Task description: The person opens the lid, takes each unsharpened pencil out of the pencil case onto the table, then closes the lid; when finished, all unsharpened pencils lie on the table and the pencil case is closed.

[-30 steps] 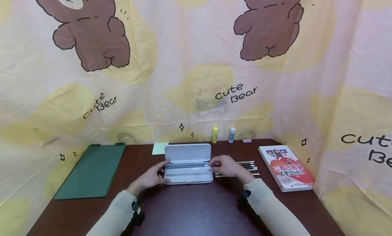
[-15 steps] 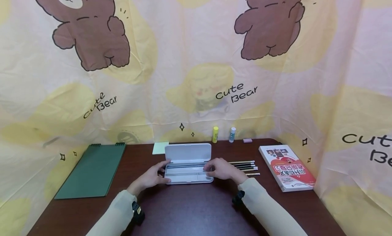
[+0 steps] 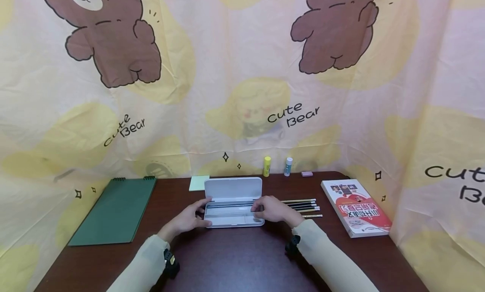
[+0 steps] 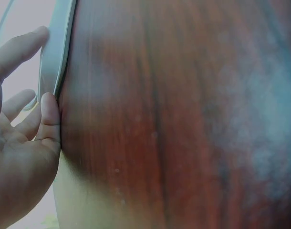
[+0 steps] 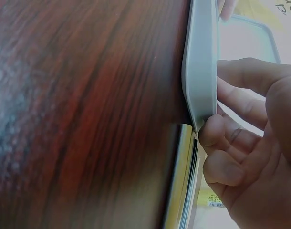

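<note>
A white pencil case point(image 3: 233, 188) lies with its lid raised, its tray divided into compartments. A slim dark pencil point(image 3: 227, 206) lies lengthwise in the back compartment. My left hand point(image 3: 186, 218) holds the case's left end, thumb at the front corner and a finger at the back corner; the left wrist view shows the thumb point(image 4: 28, 47) against the side wall. My right hand point(image 3: 275, 208) reaches over the right end, thumb and index finger dipping inside past the rim point(image 5: 202, 62). Their tips are hidden, so I cannot tell whether they pinch anything.
Several pencils point(image 3: 308, 206) lie right of the case, partly behind my right hand. A book point(image 3: 356, 208) is at the right, a green spiral pad point(image 3: 113, 212) at the left. Along the back stand sticky notes point(image 3: 198, 183), two glue sticks point(image 3: 267, 166) and an eraser point(image 3: 307, 174).
My right hand has moved left from the case's right edge, so its fingers now reach inside the tray; it has barely moved in the last half second. My left hand stays put.
</note>
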The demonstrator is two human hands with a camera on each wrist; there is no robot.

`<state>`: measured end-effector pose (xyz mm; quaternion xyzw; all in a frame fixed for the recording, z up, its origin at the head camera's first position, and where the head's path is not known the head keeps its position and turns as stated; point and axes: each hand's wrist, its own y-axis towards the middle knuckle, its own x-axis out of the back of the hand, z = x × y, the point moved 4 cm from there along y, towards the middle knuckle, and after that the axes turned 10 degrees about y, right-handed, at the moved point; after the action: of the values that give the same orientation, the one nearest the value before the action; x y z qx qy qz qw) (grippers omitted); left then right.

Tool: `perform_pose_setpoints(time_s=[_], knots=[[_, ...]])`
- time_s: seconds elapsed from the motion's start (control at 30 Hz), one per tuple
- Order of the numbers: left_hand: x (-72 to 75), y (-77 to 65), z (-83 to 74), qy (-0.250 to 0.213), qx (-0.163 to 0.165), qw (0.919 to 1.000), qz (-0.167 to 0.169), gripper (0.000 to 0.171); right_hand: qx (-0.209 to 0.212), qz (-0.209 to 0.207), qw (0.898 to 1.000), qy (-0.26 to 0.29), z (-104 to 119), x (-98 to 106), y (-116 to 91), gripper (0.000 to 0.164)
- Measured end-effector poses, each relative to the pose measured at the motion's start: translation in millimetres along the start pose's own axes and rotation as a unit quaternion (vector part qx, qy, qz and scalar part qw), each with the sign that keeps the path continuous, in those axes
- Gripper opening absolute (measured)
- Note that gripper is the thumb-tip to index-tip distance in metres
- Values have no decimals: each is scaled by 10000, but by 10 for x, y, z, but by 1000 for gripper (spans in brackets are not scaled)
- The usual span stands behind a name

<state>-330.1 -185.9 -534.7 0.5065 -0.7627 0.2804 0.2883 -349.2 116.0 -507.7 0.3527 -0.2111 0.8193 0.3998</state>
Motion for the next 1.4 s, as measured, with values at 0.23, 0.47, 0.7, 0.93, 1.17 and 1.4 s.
perform_pose_setpoints(time_s=[0.23, 0.47, 0.7, 0.93, 1.17, 1.4], knots=[[-3, -11, 0, 23, -34, 10000, 1, 88, 94, -59, 9999, -26, 10, -25, 13, 14], [1, -5, 1, 63, -72, 10000, -11, 88, 32, -294, 9996, 1, -21, -17, 44, 10], [13, -3, -5, 54, -27, 10000, -11, 88, -111, -297, 9995, 4, -26, -15, 70, 10], [9, -17, -18, 49, -43, 10000, 3, 87, -174, -425, 9989, -16, 4, -7, 60, 7], [9, -19, -14, 59, -11, 10000, -29, 88, -89, -577, 9982, 149, 0, 56, 8, 7], [8, -16, -8, 64, 3, 10000, -5, 90, -151, -794, 9959, 396, -71, 189, -152, 9]])
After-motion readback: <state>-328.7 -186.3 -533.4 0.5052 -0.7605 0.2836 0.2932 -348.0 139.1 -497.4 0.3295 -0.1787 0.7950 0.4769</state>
